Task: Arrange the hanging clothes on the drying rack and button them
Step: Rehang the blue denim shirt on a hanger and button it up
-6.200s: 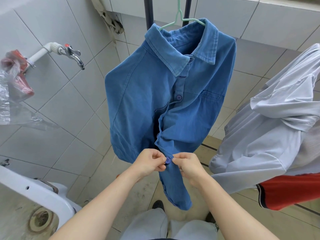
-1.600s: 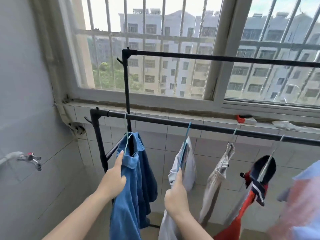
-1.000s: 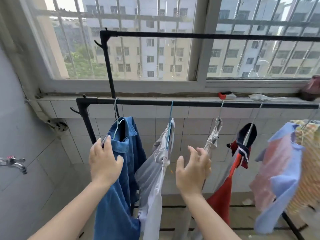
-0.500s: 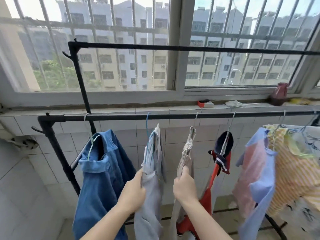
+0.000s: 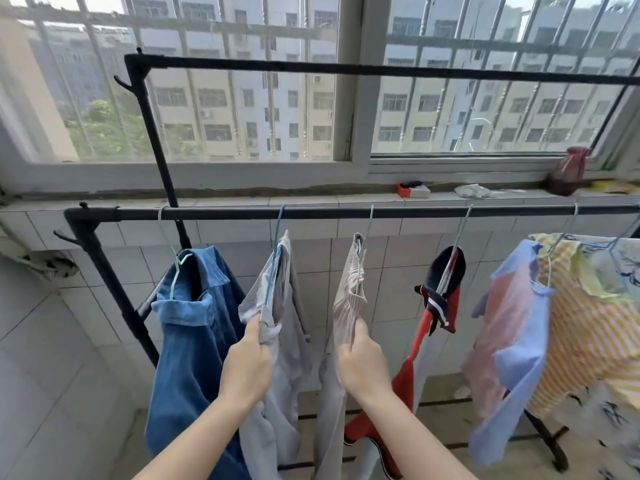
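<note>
A black drying rack [image 5: 346, 213] runs across below the window, with several garments on hangers. The blue denim shirt [image 5: 194, 344] hangs at the left end. To its right hangs a pale grey shirt [image 5: 287, 327], and my left hand [image 5: 247, 367] grips its front edge near the collar. Further right hangs a beige-grey garment [image 5: 349, 292]; my right hand [image 5: 362, 367] grips its fabric below the neck. Beyond these hang a red and navy shirt [image 5: 440, 299], a light blue and pink shirt [image 5: 509, 341] and a yellow striped garment [image 5: 588, 327].
A tiled window ledge [image 5: 311, 202] behind the rail carries a small red box [image 5: 412, 190], a crumpled white bag [image 5: 474, 191] and a dark red pouch [image 5: 568, 171]. The rack's upper rail [image 5: 346, 68] crosses the barred window. Grey tiled wall at the left.
I have left the buttoned blue shirt and looked up to the rail. My left hand moved from the blue shirt to the pale grey one; my right hand moved to the beige-grey garment.
</note>
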A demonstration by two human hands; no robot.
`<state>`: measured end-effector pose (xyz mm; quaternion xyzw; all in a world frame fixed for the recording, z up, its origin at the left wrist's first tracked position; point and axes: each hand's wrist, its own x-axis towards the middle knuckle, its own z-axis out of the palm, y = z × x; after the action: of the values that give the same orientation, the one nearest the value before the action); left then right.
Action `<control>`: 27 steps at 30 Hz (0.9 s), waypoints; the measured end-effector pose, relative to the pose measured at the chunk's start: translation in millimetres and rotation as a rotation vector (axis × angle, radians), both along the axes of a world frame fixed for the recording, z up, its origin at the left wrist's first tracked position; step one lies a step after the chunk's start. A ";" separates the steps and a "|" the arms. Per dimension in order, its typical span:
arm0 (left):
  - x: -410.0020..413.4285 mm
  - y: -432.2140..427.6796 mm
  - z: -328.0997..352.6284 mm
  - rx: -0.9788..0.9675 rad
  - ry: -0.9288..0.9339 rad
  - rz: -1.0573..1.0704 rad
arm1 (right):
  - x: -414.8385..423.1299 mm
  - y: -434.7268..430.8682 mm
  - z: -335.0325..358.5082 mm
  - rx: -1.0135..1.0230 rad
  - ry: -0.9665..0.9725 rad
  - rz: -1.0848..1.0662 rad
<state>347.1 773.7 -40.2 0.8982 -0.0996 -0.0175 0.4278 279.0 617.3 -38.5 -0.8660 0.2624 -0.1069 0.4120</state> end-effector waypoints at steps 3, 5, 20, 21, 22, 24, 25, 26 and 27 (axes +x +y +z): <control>-5.5 -1.5 2.5 -0.019 -0.052 0.003 | -6.4 -3.0 -3.8 -0.059 -0.113 -0.023; -8.5 -2.6 4.0 0.003 -0.084 0.024 | -10.0 -6.5 -4.7 -0.177 -0.236 -0.086; -40.3 -31.9 0.0 0.197 -0.620 0.062 | -36.6 -87.8 -8.4 -0.057 0.032 -0.360; -46.5 -38.1 0.6 0.198 -0.713 0.011 | -39.4 -90.7 -11.6 -0.058 0.041 -0.342; -50.8 -42.7 2.1 0.186 -0.793 -0.053 | -41.3 -89.4 -14.4 -0.057 0.040 -0.321; -65.1 -65.2 6.5 0.149 -0.873 -0.184 | -48.7 -95.9 -19.1 -0.053 0.027 -0.255; -74.6 -81.9 8.0 0.120 -0.872 -0.251 | -53.7 -103.8 -21.1 -0.058 0.024 -0.224; -84.5 -99.5 8.3 0.089 -0.855 -0.320 | -58.8 -112.0 -21.0 -0.065 0.027 -0.190; -93.8 -114.9 7.5 0.077 -0.816 -0.385 | -62.5 -118.8 -20.8 -0.078 0.035 -0.159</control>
<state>253.3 658.8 -32.7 0.8121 -0.4244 0.2552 0.3086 216.5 498.5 -59.2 -0.8595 0.3331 -0.1342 0.3637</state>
